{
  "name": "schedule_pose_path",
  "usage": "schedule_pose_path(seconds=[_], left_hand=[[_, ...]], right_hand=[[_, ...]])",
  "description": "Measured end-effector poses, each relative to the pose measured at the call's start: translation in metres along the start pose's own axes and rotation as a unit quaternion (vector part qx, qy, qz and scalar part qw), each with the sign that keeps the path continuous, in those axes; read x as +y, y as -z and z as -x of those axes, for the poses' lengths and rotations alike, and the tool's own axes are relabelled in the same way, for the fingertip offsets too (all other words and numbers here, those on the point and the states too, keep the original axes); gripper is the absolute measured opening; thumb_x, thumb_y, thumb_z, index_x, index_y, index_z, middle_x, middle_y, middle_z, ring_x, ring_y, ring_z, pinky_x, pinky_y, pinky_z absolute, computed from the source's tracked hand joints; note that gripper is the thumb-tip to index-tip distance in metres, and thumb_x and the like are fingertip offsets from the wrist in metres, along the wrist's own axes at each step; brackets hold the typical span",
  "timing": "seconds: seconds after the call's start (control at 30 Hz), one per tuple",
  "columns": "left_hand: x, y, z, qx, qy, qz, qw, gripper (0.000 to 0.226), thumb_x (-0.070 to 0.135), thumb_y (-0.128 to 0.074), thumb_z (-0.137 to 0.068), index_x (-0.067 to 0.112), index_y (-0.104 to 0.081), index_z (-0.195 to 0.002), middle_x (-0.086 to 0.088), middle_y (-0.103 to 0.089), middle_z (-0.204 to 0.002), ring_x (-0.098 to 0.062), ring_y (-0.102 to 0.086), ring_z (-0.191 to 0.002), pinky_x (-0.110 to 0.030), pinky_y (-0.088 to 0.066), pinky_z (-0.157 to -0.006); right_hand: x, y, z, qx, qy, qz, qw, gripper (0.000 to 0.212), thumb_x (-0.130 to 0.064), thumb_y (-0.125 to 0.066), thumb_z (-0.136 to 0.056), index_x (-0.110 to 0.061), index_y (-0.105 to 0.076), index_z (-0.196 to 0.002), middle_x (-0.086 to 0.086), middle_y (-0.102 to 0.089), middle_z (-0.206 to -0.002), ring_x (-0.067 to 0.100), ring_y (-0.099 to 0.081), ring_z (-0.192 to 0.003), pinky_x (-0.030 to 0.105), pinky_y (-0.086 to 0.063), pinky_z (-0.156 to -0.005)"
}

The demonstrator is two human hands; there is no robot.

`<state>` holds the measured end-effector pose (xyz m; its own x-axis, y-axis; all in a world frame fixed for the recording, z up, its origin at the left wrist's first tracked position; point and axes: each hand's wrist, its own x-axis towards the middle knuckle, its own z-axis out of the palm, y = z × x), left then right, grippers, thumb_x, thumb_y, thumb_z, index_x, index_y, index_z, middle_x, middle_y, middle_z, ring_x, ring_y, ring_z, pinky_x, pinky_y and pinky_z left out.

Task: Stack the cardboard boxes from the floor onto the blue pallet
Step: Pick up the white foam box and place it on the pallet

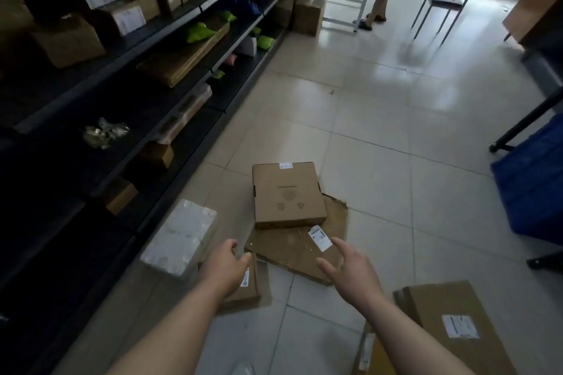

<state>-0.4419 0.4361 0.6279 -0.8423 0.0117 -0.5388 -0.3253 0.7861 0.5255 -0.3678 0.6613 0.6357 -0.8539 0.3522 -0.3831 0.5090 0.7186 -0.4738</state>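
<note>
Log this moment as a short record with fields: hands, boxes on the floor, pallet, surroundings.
left hand: open, above a small box
right hand: open, over the flat torn carton
square box: lying on the torn carton's far end
white foam block: on the floor beside the shelving
long carton: near right
blue pallet: right edge, only partly in view

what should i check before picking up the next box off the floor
1. Both hands free: left hand and right hand open, holding nothing: ok.
2. Flat torn box within reach between the hands: ok.
3. Flat torn box clear on top: square box overlaps its far edge: not ok.
4. Blue pallet in view at the right edge: ok.
5. Room on the pallet: mostly out of frame: cannot tell.
</note>
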Motion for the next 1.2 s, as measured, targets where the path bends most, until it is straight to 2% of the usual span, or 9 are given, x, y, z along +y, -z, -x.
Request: schedule_pose_path(seconds=[0.07,0.17,0.37,0.47,0.6,0.7,0.87,1.03,1.2], left_hand=[[0.014,-0.002,-0.027,-0.011,-0.005,-0.005,1.0,0.053,0.034,-0.055,-0.093,0.014,-0.042,-0.141,-0.007,-0.053,-0.137,-0.015,-0.059,-0.105,-0.03,-0.049,-0.086],[0.03,-0.01,-0.068,-0.02,-0.007,-0.006,1.0,0.053,0.032,-0.053,-0.095,0.014,-0.039,-0.142,-0.006,-0.052,-0.137,-0.003,-0.055,-0.084,-0.019,-0.043,-0.067],[0.042,-0.044,-0.139,-0.036,0.027,-0.014,0.999,0.053,0.034,-0.053,-0.094,0.015,-0.04,-0.142,-0.007,-0.052,-0.137,-0.021,-0.055,-0.114,-0.033,-0.048,-0.091],[0.039,-0.064,-0.171,-0.031,0.054,-0.008,0.998,0.053,0.035,-0.053,-0.094,0.016,-0.041,-0.141,-0.007,-0.053,-0.136,-0.023,-0.055,-0.117,-0.036,-0.048,-0.096],[0.017,-0.088,-0.211,-0.022,0.103,0.031,0.994,0.053,0.033,-0.056,-0.093,0.012,-0.043,-0.14,-0.01,-0.055,-0.132,-0.025,-0.056,-0.114,-0.037,-0.048,-0.094],[-0.012,-0.102,-0.234,0.0,0.138,0.049,0.989,0.05,0.031,-0.057,-0.093,0.011,-0.046,-0.137,-0.011,-0.058,-0.13,-0.025,-0.058,-0.112,-0.033,-0.047,-0.09],[-0.072,-0.113,-0.269,0.059,0.191,0.075,0.977,0.045,0.025,-0.06,-0.092,0.003,-0.053,-0.13,-0.016,-0.059,-0.129,-0.03,-0.056,-0.118,-0.032,-0.042,-0.094],[-0.141,-0.107,-0.301,0.111,0.257,0.137,0.95,0.046,0.028,-0.059,-0.091,0.005,-0.052,-0.131,-0.015,-0.06,-0.127,-0.03,-0.056,-0.115,-0.03,-0.041,-0.087],[-0.209,-0.092,-0.337,0.144,0.303,0.178,0.925,0.055,0.032,-0.058,-0.09,0.007,-0.046,-0.137,-0.012,-0.055,-0.137,-0.03,-0.052,-0.124,-0.033,-0.041,-0.101]], right_hand=[[0.0,0.0,-0.027,0.001,-0.014,-0.004,1.0,0.063,-0.049,-0.059,-0.089,-0.026,-0.041,-0.144,-0.002,-0.05,-0.141,0.017,-0.044,-0.131,0.035,-0.04,-0.106],[0.008,-0.003,-0.066,-0.002,-0.038,-0.01,0.999,0.063,-0.051,-0.059,-0.088,-0.027,-0.042,-0.143,-0.001,-0.05,-0.141,0.018,-0.045,-0.13,0.035,-0.039,-0.107],[0.036,-0.017,-0.143,-0.019,-0.076,-0.021,0.997,0.064,-0.05,-0.061,-0.087,-0.026,-0.043,-0.143,0.0,-0.05,-0.142,0.02,-0.046,-0.13,0.034,-0.039,-0.107],[0.05,-0.033,-0.182,-0.039,-0.077,-0.021,0.996,0.064,-0.05,-0.062,-0.086,-0.026,-0.043,-0.142,0.0,-0.051,-0.142,0.02,-0.047,-0.129,0.034,-0.04,-0.106],[0.062,-0.063,-0.233,-0.071,-0.064,-0.017,0.995,0.063,-0.047,-0.063,-0.087,-0.025,-0.044,-0.143,0.0,-0.05,-0.142,0.019,-0.047,-0.13,0.033,-0.04,-0.104],[0.062,-0.093,-0.27,-0.1,-0.045,-0.012,0.994,0.064,-0.046,-0.063,-0.087,-0.022,-0.043,-0.143,0.001,-0.049,-0.144,0.019,-0.045,-0.132,0.034,-0.039,-0.105],[0.047,-0.162,-0.317,-0.153,0.01,0.029,0.988,0.066,-0.047,-0.06,-0.088,-0.021,-0.039,-0.145,0.003,-0.051,-0.141,0.02,-0.048,-0.128,0.032,-0.04,-0.105],[0.004,-0.24,-0.347,-0.205,0.061,0.058,0.975,0.068,-0.05,-0.057,-0.089,-0.021,-0.036,-0.147,0.004,-0.05,-0.142,0.022,-0.048,-0.129,0.039,-0.04,-0.107],[-0.055,-0.313,-0.378,-0.211,0.103,0.079,0.969,0.062,-0.047,-0.058,-0.088,-0.023,-0.042,-0.143,0.005,-0.052,-0.14,0.025,-0.046,-0.13,0.04,-0.042,-0.105]])
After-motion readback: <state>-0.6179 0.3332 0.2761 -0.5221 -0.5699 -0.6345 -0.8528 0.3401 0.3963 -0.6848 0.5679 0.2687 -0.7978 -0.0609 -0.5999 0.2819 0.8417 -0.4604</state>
